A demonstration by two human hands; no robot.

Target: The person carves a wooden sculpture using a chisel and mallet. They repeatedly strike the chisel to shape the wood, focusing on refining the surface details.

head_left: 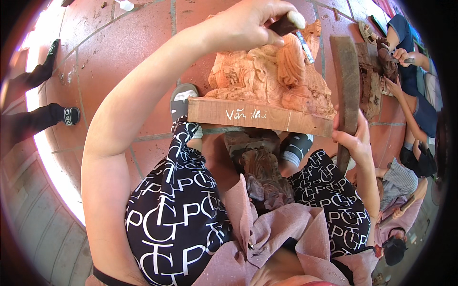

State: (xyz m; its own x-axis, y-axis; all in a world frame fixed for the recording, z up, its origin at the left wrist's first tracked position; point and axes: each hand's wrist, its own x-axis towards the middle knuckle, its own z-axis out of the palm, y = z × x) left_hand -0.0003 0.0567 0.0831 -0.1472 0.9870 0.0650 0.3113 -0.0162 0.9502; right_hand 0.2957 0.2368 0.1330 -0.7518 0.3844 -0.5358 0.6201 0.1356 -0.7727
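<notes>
My left hand (245, 25) is closed around a chisel (286, 24) with a dark handle and a pale rounded end. Its narrow metal blade slants down against the upper part of a reddish-brown wood carving (267, 76). The carving has folds and rounded forms and rests on a flat wooden base (257, 113) with white handwriting. At the base's right end, my right hand (355, 136) grips a long, flat wooden mallet (347, 81), held upright beside the carving and apart from the chisel.
A darker wood carving (265, 174) stands between my legs, beneath the base. On the right, a person's hands (405, 57) work on another dark piece of wood (385, 57). More people sit at the lower right. Another person's legs (36, 119) stretch in from the left over tiled floor (129, 47).
</notes>
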